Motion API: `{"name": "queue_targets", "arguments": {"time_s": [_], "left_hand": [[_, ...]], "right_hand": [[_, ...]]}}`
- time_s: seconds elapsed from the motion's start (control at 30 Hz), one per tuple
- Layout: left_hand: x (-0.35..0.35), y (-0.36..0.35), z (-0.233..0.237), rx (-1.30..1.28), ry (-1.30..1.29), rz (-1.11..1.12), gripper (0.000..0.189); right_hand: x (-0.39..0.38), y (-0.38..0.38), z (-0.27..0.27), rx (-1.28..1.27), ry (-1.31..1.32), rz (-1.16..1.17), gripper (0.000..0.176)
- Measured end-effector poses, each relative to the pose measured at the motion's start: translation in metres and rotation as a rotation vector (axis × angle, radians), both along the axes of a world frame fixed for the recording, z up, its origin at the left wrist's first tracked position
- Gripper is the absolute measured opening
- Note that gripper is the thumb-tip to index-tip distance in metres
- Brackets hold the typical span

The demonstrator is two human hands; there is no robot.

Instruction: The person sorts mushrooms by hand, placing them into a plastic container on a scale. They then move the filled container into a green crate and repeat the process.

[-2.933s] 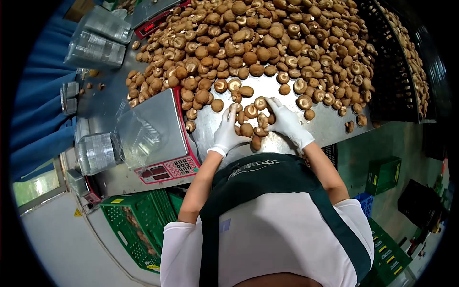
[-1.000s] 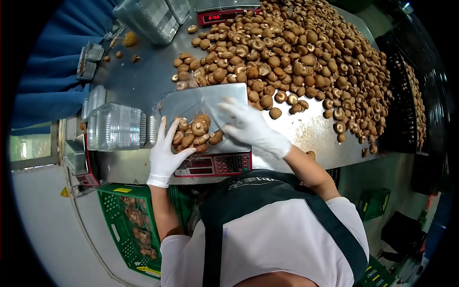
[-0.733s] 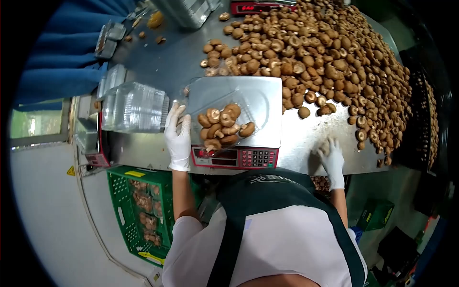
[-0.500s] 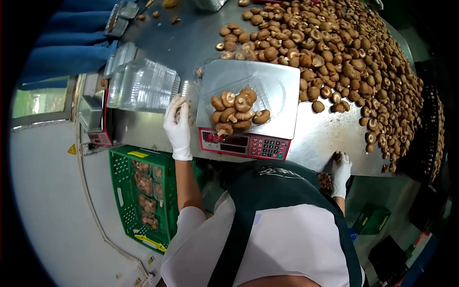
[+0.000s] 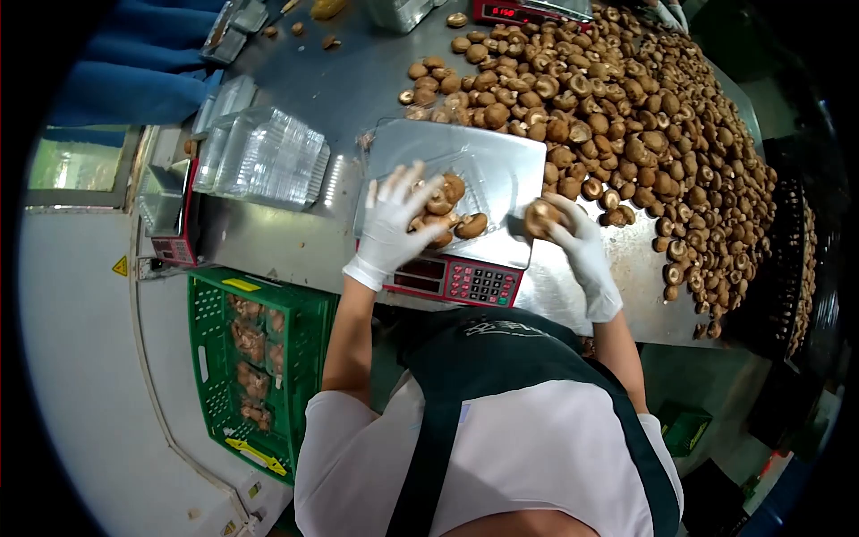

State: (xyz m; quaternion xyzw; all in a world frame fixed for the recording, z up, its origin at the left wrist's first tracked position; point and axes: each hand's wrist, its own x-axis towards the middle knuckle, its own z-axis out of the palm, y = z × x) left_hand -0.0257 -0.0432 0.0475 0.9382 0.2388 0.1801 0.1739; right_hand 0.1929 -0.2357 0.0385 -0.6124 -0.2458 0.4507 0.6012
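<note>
My left hand [image 5: 392,224], in a white glove, is spread open over brown mushrooms [image 5: 452,190] on the scale and hides some of them. These mushrooms lie in a clear plastic tray [image 5: 481,183] on the steel scale platform [image 5: 522,179]. At the platform's right edge, my gloved right hand [image 5: 586,259] is closed, its thumb and fingers gripping a mushroom [image 5: 541,217]. Below the platform shows the scale's red front with its keypad [image 5: 480,283]; my left hand partly covers the display.
A large mushroom pile [image 5: 644,116] spreads over the right of the steel table. Stacked clear trays [image 5: 268,157] stand left of the scale. A green crate [image 5: 199,358] with packed mushrooms sits below. Another red scale [image 5: 514,12] and another person's gloved hand [image 5: 667,16] appear at the back.
My left hand has moved right from beside the scale to over the tray, its fingers spreading. My right hand has risen from the table's front edge to the platform's right edge, holding a mushroom.
</note>
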Motion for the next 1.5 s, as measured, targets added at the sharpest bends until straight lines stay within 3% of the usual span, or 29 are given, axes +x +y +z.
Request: {"name": "queue_targets", "arguments": {"time_s": [0.03, 0.1, 0.2, 0.23, 0.3, 0.37, 0.4, 0.47, 0.53, 0.63, 0.73, 0.83, 0.9, 0.97, 1.07, 1.13, 1.27, 1.33, 1.43, 1.5], "left_hand": [[0.004, -0.006, -0.005, 0.069, 0.097, -0.053, 0.057], [0.009, -0.012, -0.014, 0.112, 0.051, -0.106, 0.056], [0.012, -0.012, -0.018, 0.067, 0.011, -0.102, 0.053], [0.013, -0.013, -0.017, 0.041, -0.018, -0.081, 0.054], [0.014, -0.016, -0.016, 0.014, -0.047, -0.057, 0.054], [0.014, -0.018, -0.015, 0.002, -0.136, 0.011, 0.053], [0.013, -0.017, -0.014, 0.004, -0.134, 0.014, 0.053], [0.009, -0.014, -0.006, -0.262, -0.359, 0.075, 0.052], [0.002, -0.006, 0.0, -0.187, -0.448, 0.174, 0.046], [-0.015, 0.028, -0.002, -0.168, -0.539, 0.424, 0.045], [-0.027, 0.072, -0.013, -0.671, -0.672, 0.582, 0.052], [-0.024, 0.095, -0.011, -0.852, -0.544, 0.711, 0.061], [-0.021, 0.113, -0.033, -0.913, -0.52, 0.694, 0.067], [-0.008, 0.109, -0.023, -0.946, -0.484, 0.703, 0.067], [0.005, 0.114, -0.029, -1.102, -0.568, 0.669, 0.065], [0.011, 0.114, -0.023, -1.238, -0.756, 0.612, 0.056], [0.003, 0.076, 0.019, -1.0, -1.005, 0.503, 0.046], [-0.019, 0.044, 0.039, -0.885, -0.941, 0.38, 0.041], [-0.054, -0.005, 0.029, -0.732, -0.543, 0.349, 0.021], [-0.061, -0.031, 0.011, -0.302, -0.357, 0.275, 0.039]], "right_hand": [[0.0, 0.012, 0.002, 0.044, 0.08, 0.031, 0.044], [0.0, 0.033, 0.001, 0.143, 0.206, 0.077, 0.048], [-0.009, 0.057, 0.003, 0.232, 0.147, 0.125, 0.052], [-0.014, 0.064, 0.011, 0.157, -0.165, 0.143, 0.053], [-0.021, 0.077, -0.001, 0.326, -0.878, 0.266, 0.053], [-0.034, 0.081, -0.007, 0.239, -1.107, 0.402, 0.052], [-0.036, 0.08, -0.009, 0.219, -1.114, 0.374, 0.05], [-0.037, 0.075, -0.01, 0.201, -1.12, 0.353, 0.048], [-0.03, 0.064, -0.004, 0.216, -0.966, 0.179, 0.043], [-0.007, 0.044, -0.004, 0.222, -0.979, 0.063, 0.038], [0.006, 0.024, -0.005, 0.052, -0.866, -0.061, 0.033], [0.01, 0.01, 0.0, -0.062, -0.818, -0.093, 0.032], [0.016, 0.004, -0.009, -0.133, -0.678, -0.088, 0.036], [0.017, 0.005, -0.012, -0.144, -0.684, -0.066, 0.035], [0.006, 0.012, 0.008, -0.109, -0.725, -0.024, 0.034], [0.004, 0.015, 0.006, -0.079, -0.74, -0.012, 0.032], [0.001, 0.017, 0.001, -0.033, -0.673, -0.006, 0.031], [0.0, 0.017, -0.004, 0.008, -0.574, -0.025, 0.031], [-0.001, 0.016, -0.003, 0.014, -0.519, 0.023, 0.034], [-0.009, 0.018, 0.001, -0.038, -0.413, 0.039, 0.042]]}}
